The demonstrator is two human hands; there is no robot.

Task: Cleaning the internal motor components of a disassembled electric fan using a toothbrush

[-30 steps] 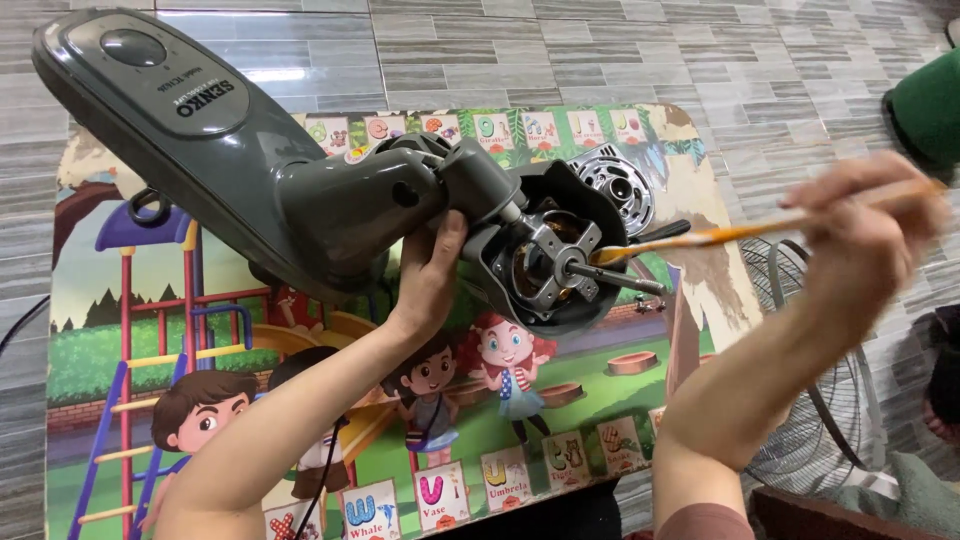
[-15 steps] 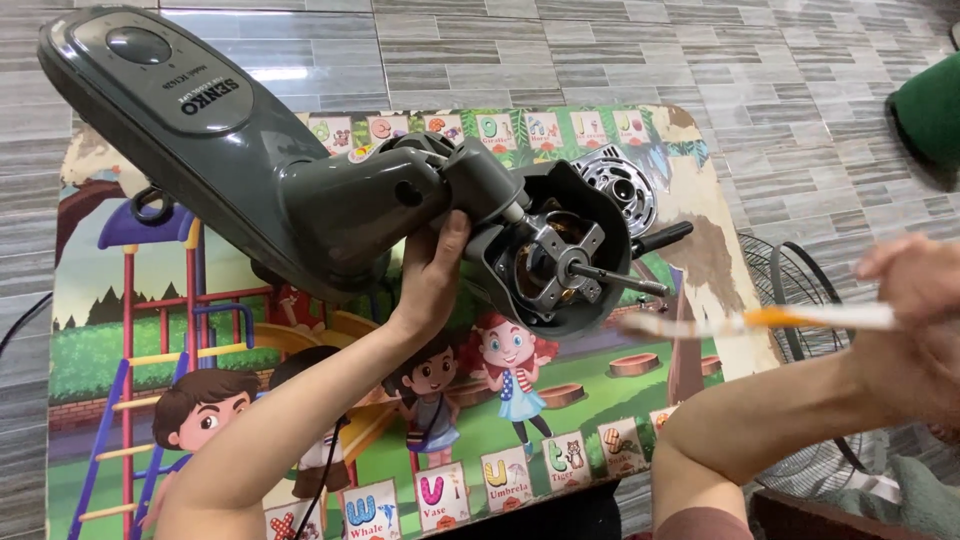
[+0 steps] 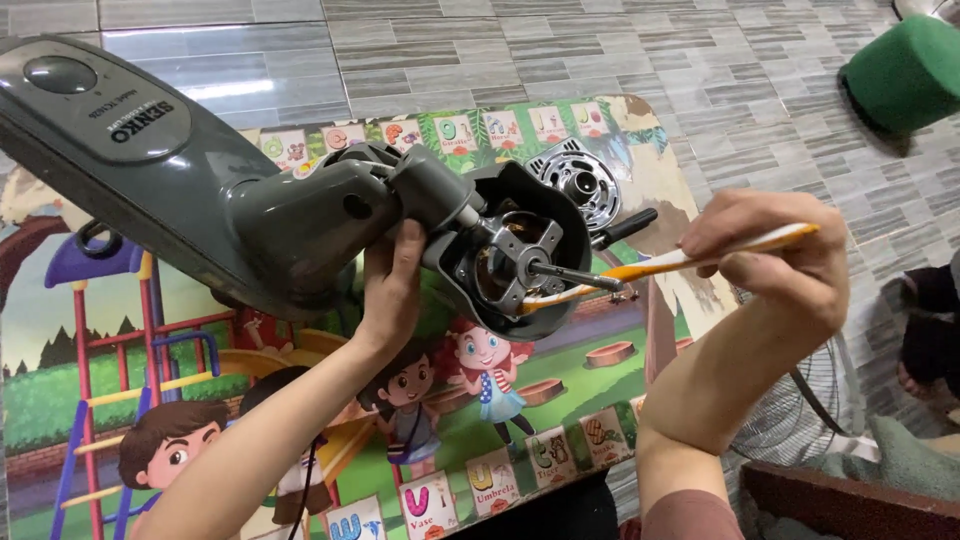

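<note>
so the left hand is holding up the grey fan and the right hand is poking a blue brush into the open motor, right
Not quite: the brush is orange and white, not blue, as the head view shows. The rest holds: the left hand grips the grey fan at its neck, and the right hand points the brush tip into the open motor.

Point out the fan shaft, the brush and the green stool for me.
fan shaft (image 3: pixel 575 277), head view, middle of the bare metal rod.
brush (image 3: pixel 655 265), head view, orange and white handle ahead of the right hand.
green stool (image 3: pixel 905 75), head view, its side.
</note>
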